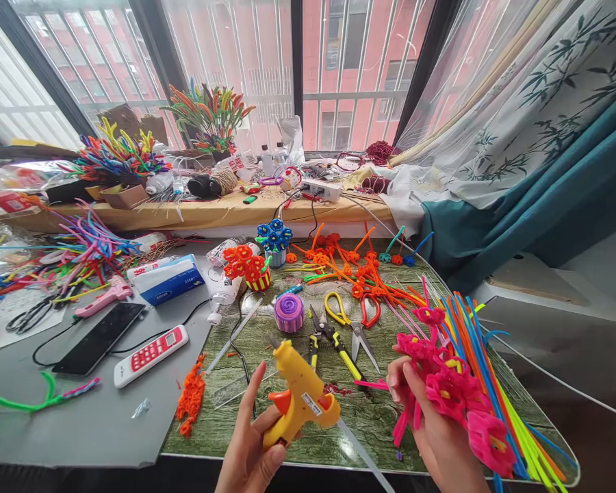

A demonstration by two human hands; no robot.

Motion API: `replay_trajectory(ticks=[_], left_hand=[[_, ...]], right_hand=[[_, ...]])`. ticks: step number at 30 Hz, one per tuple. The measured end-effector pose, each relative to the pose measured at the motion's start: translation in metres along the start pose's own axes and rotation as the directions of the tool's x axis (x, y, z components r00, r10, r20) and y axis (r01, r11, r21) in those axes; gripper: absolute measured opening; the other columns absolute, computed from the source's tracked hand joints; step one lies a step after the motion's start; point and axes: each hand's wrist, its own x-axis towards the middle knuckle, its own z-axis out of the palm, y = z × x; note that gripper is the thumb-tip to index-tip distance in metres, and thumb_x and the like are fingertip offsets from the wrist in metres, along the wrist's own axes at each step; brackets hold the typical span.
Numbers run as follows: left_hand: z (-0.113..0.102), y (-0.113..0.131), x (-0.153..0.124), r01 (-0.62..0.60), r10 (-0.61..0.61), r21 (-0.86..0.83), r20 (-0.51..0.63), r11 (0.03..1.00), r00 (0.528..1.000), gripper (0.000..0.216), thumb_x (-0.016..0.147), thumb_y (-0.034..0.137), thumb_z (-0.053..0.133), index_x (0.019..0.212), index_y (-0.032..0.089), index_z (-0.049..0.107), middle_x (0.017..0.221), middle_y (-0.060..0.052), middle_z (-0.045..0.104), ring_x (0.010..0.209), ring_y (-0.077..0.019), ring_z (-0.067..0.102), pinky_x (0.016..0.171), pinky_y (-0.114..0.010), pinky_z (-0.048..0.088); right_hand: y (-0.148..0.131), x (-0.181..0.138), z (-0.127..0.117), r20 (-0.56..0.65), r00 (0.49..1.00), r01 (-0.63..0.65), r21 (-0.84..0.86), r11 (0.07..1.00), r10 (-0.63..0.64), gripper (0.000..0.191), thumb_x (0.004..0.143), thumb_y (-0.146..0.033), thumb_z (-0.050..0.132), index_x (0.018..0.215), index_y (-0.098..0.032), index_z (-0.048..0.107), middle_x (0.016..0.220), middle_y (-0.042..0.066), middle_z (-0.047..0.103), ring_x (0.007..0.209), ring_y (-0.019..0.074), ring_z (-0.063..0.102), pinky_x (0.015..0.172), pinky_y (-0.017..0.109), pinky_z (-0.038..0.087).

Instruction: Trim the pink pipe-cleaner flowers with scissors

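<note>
Work judged about midway is shown, told from left to right: a red flower pot point(246, 266) and a blue flower pot point(274, 239) stand seemingly finished; a yellow glue gun point(302, 396) is held nozzle-up in the left hand point(251, 441), thumb and lower fingers wrapped around its handle, index finger raised apart; behind it a purple coil point(289, 313) sits with no flowers in it; orange flowers point(369, 274) lie formed but loose; pink flowers point(449, 383), shaped but not potted, are held near the right edge of the table by the right hand point(434, 435), its fingers closed around their stems; beside them straight stems point(475, 335) are left unworked. A grey surface point(107, 438) is occupied by a black phone point(100, 339) and a white-and-red handset point(151, 356); a green wood-patterned surface point(205, 441) is shared by pliers point(329, 334) and scissors point(360, 339); beyond, a crowded sill point(267, 212) is backed by barred windows point(296, 75), flanked at right by a teal curtain point(518, 188).
</note>
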Motion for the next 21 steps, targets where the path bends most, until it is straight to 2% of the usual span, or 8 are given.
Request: replay_trajectory(ticks=[3, 5, 7, 10, 16, 19, 21], left_hand=[[0.006, 0.006, -0.003, -0.01, 0.014, 0.065, -0.05, 0.998, 0.999, 0.065, 0.099, 0.054, 0.056, 0.159, 0.043, 0.034, 0.12, -0.004, 0.073, 0.091, -0.0155, 0.064, 0.089, -0.023, 0.046], [0.009, 0.01, -0.004, -0.009, 0.023, 0.119, -0.117, 0.993, 0.993, 0.06, 0.101, 0.051, 0.052, 0.158, 0.041, 0.037, 0.124, -0.004, 0.072, 0.103, -0.0176, 0.066, 0.094, -0.022, 0.044], [0.009, 0.013, -0.003, -0.01, 0.039, 0.163, -0.176, 0.986, 0.984, 0.063, 0.1, 0.052, 0.053, 0.159, 0.038, 0.038, 0.12, -0.004, 0.073, 0.102, -0.0187, 0.066, 0.097, -0.023, 0.044], [0.005, 0.018, 0.002, -0.019, 0.066, 0.207, -0.223, 0.978, 0.972, 0.076, 0.095, 0.058, 0.056, 0.162, 0.032, 0.032, 0.108, -0.004, 0.075, 0.094, -0.0197, 0.065, 0.093, -0.024, 0.047], [-0.017, 0.032, 0.021, -0.025, 0.153, 0.367, -0.326, 0.93, 0.933, 0.083, 0.094, 0.049, 0.062, 0.164, 0.032, 0.022, 0.102, -0.001, 0.072, 0.085, -0.0164, 0.064, 0.08, -0.021, 0.05], [-0.033, 0.038, 0.037, -0.025, 0.224, 0.494, -0.348, 0.869, 0.91, 0.087, 0.092, 0.042, 0.065, 0.165, 0.03, 0.02, 0.102, 0.0, 0.07, 0.09, -0.0163, 0.064, 0.09, -0.025, 0.048], [-0.042, 0.041, 0.049, -0.034, 0.262, 0.57, -0.323, 0.821, 0.909, 0.087, 0.091, 0.038, 0.062, 0.165, 0.026, 0.019, 0.102, 0.0, 0.069, 0.087, -0.0158, 0.064, 0.091, -0.027, 0.047]], right_hand=[[0.001, 0.0, 0.001, -0.001, 1.0, -0.007, -0.002, 1.0, 0.007, 0.027, 0.087, -0.05, 0.08, 0.09, -0.024, 0.073, 0.069, -0.003, 0.059, 0.06, 0.0134, 0.049, 0.058, 0.027, 0.042], [0.002, -0.001, 0.002, 0.0, 1.0, -0.018, 0.0, 1.0, 0.018, 0.027, 0.088, -0.049, 0.08, 0.094, -0.024, 0.074, 0.069, -0.003, 0.059, 0.06, 0.0139, 0.048, 0.059, 0.027, 0.042], [0.002, -0.001, 0.002, -0.001, 1.0, -0.029, 0.002, 1.0, 0.029, 0.028, 0.087, -0.05, 0.08, 0.095, -0.024, 0.074, 0.069, -0.003, 0.059, 0.061, 0.0137, 0.048, 0.059, 0.027, 0.043], [0.002, 0.0, 0.002, -0.006, 0.999, -0.037, 0.003, 0.999, 0.037, 0.03, 0.086, -0.052, 0.081, 0.095, -0.025, 0.073, 0.069, -0.003, 0.059, 0.061, 0.0133, 0.049, 0.059, 0.026, 0.043], [0.0, 0.0, 0.003, -0.011, 0.998, -0.056, -0.005, 0.998, 0.056, 0.031, 0.082, -0.051, 0.085, 0.096, -0.025, 0.075, 0.069, -0.003, 0.059, 0.061, 0.0148, 0.049, 0.057, 0.029, 0.041], [0.001, 0.0, 0.003, -0.004, 0.998, -0.059, -0.004, 0.998, 0.059, 0.031, 0.082, -0.051, 0.085, 0.097, -0.026, 0.075, 0.071, -0.003, 0.058, 0.062, 0.0149, 0.049, 0.058, 0.028, 0.04], [0.002, 0.0, 0.003, -0.003, 0.999, -0.054, -0.005, 0.999, 0.054, 0.03, 0.083, -0.051, 0.084, 0.098, -0.027, 0.076, 0.071, -0.003, 0.058, 0.063, 0.0155, 0.048, 0.058, 0.029, 0.039]])
